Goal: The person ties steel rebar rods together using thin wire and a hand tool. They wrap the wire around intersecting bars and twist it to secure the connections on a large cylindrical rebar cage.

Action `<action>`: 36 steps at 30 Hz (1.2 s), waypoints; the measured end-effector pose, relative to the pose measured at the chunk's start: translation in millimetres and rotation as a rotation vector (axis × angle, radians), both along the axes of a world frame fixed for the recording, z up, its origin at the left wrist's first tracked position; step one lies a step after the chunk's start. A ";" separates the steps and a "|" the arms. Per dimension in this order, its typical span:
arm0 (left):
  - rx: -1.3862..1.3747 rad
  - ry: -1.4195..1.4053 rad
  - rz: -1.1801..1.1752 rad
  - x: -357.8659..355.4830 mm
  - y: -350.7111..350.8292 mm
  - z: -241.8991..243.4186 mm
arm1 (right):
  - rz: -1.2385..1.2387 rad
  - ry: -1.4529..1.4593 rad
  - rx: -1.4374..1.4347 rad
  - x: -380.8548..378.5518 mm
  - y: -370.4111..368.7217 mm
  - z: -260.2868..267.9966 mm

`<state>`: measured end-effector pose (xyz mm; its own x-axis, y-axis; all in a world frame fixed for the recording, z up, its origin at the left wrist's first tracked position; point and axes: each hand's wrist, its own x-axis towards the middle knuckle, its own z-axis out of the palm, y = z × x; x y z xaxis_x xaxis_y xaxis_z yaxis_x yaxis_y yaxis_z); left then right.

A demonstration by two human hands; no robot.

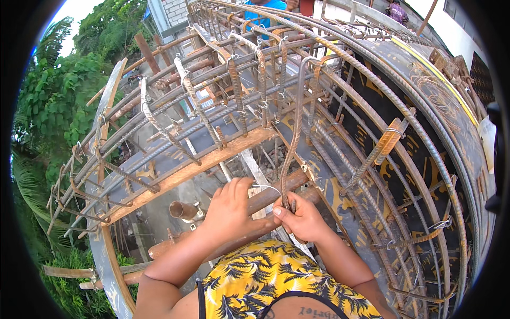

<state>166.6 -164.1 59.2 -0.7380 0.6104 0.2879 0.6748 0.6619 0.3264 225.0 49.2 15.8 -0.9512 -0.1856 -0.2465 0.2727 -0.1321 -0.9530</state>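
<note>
My right hand is closed round the lower end of a bent steel rebar stirrup, close in front of my body. The bar rises from my fist and bends over at the top of the rebar cage. My left hand is raised just left of it, back towards me. A thin pale tie wire arcs from its fingertips to the stirrup; how the fingers grip it is hidden. Longitudinal rebars run across ahead, with several stirrups fixed to them by twisted wire.
Rusty steel pipes cross below my hands, above a deep gap. A timber edge borders the formwork panel. More rebars curve down on the right. Coiled tie wire lies at upper right. A person in a blue top is beyond the cage.
</note>
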 end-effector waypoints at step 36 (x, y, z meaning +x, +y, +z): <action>-0.021 -0.355 -0.040 11.1 -73.8 -18.6 | -0.254 0.438 0.696 -16.6 -22.0 -39.8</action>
